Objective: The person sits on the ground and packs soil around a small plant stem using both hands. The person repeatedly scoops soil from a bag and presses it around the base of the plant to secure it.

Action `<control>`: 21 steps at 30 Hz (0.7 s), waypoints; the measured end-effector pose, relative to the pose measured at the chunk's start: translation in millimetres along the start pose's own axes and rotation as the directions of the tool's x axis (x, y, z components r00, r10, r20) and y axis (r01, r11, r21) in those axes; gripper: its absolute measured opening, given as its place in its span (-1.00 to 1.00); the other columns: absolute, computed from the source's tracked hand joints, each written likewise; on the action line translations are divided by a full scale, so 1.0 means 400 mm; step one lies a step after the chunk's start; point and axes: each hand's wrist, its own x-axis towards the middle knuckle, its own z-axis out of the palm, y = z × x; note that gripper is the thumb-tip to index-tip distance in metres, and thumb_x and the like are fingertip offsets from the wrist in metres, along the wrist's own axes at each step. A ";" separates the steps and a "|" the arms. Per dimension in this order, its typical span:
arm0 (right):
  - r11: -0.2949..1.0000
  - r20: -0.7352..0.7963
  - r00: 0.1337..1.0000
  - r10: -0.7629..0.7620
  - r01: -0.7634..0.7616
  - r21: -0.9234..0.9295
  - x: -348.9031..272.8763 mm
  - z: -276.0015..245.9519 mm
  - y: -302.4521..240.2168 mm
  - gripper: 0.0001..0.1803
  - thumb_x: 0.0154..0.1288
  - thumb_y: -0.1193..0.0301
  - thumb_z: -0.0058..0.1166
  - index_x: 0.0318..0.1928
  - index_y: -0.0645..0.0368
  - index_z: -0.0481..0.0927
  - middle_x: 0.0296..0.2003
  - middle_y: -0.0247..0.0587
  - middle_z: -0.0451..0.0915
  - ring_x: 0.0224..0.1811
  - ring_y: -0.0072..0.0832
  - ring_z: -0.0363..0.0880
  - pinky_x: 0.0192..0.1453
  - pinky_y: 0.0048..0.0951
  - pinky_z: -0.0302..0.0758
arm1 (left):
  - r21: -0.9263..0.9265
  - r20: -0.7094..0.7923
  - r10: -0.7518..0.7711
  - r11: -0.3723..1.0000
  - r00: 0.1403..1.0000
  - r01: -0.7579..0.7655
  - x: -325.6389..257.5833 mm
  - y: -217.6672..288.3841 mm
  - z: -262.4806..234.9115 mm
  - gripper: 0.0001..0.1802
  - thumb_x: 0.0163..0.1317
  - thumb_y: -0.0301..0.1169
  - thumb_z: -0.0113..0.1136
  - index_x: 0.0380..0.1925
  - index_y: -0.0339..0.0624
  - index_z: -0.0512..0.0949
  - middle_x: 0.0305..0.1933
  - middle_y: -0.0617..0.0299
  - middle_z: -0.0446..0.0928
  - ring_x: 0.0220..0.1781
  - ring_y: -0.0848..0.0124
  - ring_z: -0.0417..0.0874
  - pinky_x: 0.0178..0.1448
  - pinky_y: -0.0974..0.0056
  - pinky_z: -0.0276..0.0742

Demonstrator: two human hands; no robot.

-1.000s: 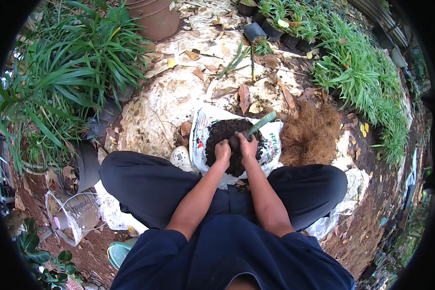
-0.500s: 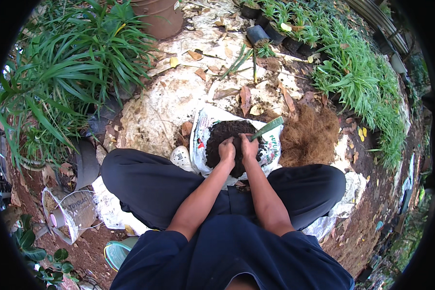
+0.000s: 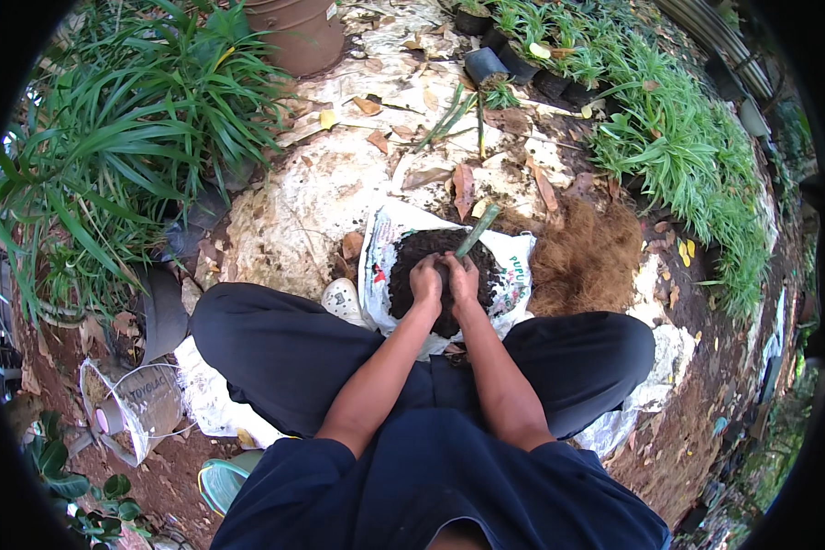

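Observation:
Dark soil (image 3: 417,249) lies heaped on a white plastic sack (image 3: 515,249) between my bent legs. Over it, my left hand (image 3: 426,280) and my right hand (image 3: 461,279) are cupped together, fingers curled inward around soil. A thick green leaf cutting (image 3: 478,229) rises from between the fingertips, leaning up and to the right. Its lower end is hidden by my right hand and the soil, which appears packed around it. Both hands look smudged with soil.
Brown coconut fibre (image 3: 588,261) is piled right of the sack. Two long green leaves (image 3: 449,117) lie farther off. Potted grassy plants (image 3: 660,128) line the right, a leafy clump (image 3: 137,137) the left. A tipped bucket (image 3: 142,403) lies at lower left, near a green pail (image 3: 222,481).
The leaf cutting has swung left and stands steeper than before. My right hand has turned and come closer to my left hand, which has shifted slightly left.

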 end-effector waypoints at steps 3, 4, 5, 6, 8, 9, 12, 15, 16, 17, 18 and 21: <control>0.996 -0.095 0.991 -0.090 0.087 -0.030 0.012 -0.001 -0.003 -0.68 0.05 0.39 0.26 -0.16 0.21 0.57 -0.28 -0.23 0.60 -0.29 -0.47 0.55 -0.10 -0.45 0.49 | 0.139 0.073 0.010 0.990 0.997 -0.020 -0.011 0.006 0.011 -0.67 0.41 -0.37 -0.06 -0.08 -0.37 0.62 -0.05 0.09 0.64 0.03 0.35 0.60 0.15 0.28 0.44; 0.990 -0.149 0.979 -0.140 0.134 -0.048 0.012 -0.002 -0.004 -0.67 0.04 0.39 0.27 -0.16 0.21 0.57 -0.28 -0.22 0.60 -0.28 -0.46 0.56 -0.10 -0.44 0.49 | 0.163 0.051 0.058 0.984 0.997 -0.065 -0.012 0.009 0.012 -0.66 0.41 -0.36 -0.06 -0.06 -0.36 0.61 -0.04 0.08 0.64 0.03 0.34 0.60 0.16 0.28 0.44; 0.993 -0.133 0.984 -0.118 0.117 -0.019 0.012 -0.001 -0.006 -0.66 0.02 0.38 0.29 -0.16 0.21 0.57 -0.27 -0.21 0.60 -0.26 -0.45 0.55 -0.10 -0.43 0.49 | 0.180 0.044 0.071 0.981 0.996 -0.078 -0.014 0.012 0.017 -0.66 0.41 -0.36 -0.06 -0.05 -0.36 0.61 -0.03 0.08 0.63 0.03 0.34 0.60 0.16 0.28 0.44; 0.996 -0.144 0.986 -0.089 0.089 -0.006 0.007 -0.001 -0.004 -0.65 0.01 0.38 0.30 -0.16 0.21 0.57 -0.27 -0.21 0.60 -0.25 -0.44 0.55 -0.11 -0.42 0.49 | 0.201 0.055 0.034 0.979 0.998 -0.044 -0.014 0.016 0.017 -0.65 0.41 -0.36 -0.07 -0.03 -0.35 0.60 -0.02 0.08 0.63 0.04 0.33 0.60 0.17 0.27 0.44; 0.994 -0.091 0.991 -0.100 0.104 0.031 -0.003 0.000 -0.006 -0.64 0.01 0.37 0.32 -0.15 0.20 0.57 -0.27 -0.20 0.59 -0.23 -0.42 0.55 -0.11 -0.39 0.49 | 0.038 0.031 0.011 0.999 0.999 -0.013 -0.014 0.024 0.017 -0.65 0.43 -0.37 -0.13 -0.02 -0.35 0.58 0.00 0.08 0.60 0.03 0.32 0.59 0.19 0.29 0.42; 0.997 -0.072 0.995 -0.072 0.075 0.031 -0.007 -0.001 -0.010 -0.63 0.01 0.36 0.33 -0.16 0.20 0.56 -0.27 -0.20 0.59 -0.24 -0.41 0.55 -0.11 -0.39 0.49 | 0.032 0.053 -0.002 0.999 0.999 0.001 -0.016 0.027 0.017 -0.65 0.42 -0.37 -0.12 -0.01 -0.35 0.57 0.01 0.08 0.59 0.02 0.33 0.58 0.19 0.29 0.42; 0.998 -0.151 0.987 -0.051 0.043 -0.055 -0.009 0.001 -0.028 -0.63 0.00 0.35 0.36 -0.19 0.19 0.55 -0.27 -0.20 0.59 -0.28 -0.40 0.55 -0.14 -0.37 0.49 | 0.110 0.088 0.024 0.993 0.996 -0.034 -0.029 0.025 0.020 -0.64 0.42 -0.36 -0.10 0.01 -0.37 0.56 0.02 0.08 0.59 0.04 0.34 0.57 0.19 0.29 0.41; 0.997 -0.156 0.985 -0.074 0.069 -0.032 -0.023 0.000 -0.036 -0.59 0.01 0.32 0.37 -0.14 0.18 0.55 -0.25 -0.20 0.59 -0.23 -0.41 0.54 -0.08 -0.37 0.47 | 0.242 0.082 0.027 0.969 0.996 -0.046 -0.026 0.021 0.019 -0.64 0.43 -0.35 -0.12 0.01 -0.36 0.56 0.01 0.08 0.58 0.08 0.33 0.55 0.21 0.27 0.39; 0.998 -0.148 0.987 -0.061 0.061 -0.005 -0.030 0.002 -0.034 -0.58 0.01 0.31 0.36 -0.12 0.18 0.55 -0.24 -0.20 0.59 -0.20 -0.41 0.54 -0.04 -0.38 0.46 | 0.232 0.084 0.002 0.973 0.996 -0.021 -0.025 0.018 0.019 -0.63 0.43 -0.35 -0.13 0.00 -0.36 0.56 0.01 0.08 0.58 0.08 0.32 0.54 0.21 0.26 0.39; 0.997 -0.074 0.995 -0.066 0.063 -0.036 -0.041 -0.001 -0.031 -0.55 0.02 0.30 0.36 -0.07 0.18 0.55 -0.21 -0.20 0.59 -0.16 -0.41 0.54 0.02 -0.40 0.45 | 0.144 0.087 0.011 0.989 0.996 -0.024 -0.017 0.020 0.016 -0.64 0.44 -0.36 -0.18 -0.05 -0.35 0.57 -0.03 0.09 0.59 0.06 0.30 0.55 0.20 0.25 0.40; 0.994 -0.014 0.999 -0.041 0.039 -0.098 -0.045 0.002 -0.031 -0.53 0.02 0.29 0.36 -0.06 0.20 0.56 -0.20 -0.20 0.60 -0.17 -0.41 0.54 0.01 -0.40 0.46 | 0.004 0.113 -0.055 0.998 0.992 0.055 -0.004 0.028 0.008 -0.65 0.44 -0.35 -0.16 -0.09 -0.33 0.58 -0.06 0.09 0.61 0.02 0.32 0.58 0.16 0.27 0.42; 0.994 -0.084 0.995 -0.052 0.043 -0.101 -0.031 0.012 -0.039 -0.52 -0.01 0.26 0.37 -0.10 0.24 0.57 -0.21 -0.18 0.61 -0.19 -0.40 0.55 -0.01 -0.39 0.47 | 0.078 0.127 0.005 0.997 0.992 -0.015 0.005 0.018 0.005 -0.66 0.43 -0.36 -0.12 -0.08 -0.35 0.58 -0.07 0.09 0.61 -0.01 0.32 0.59 0.14 0.27 0.44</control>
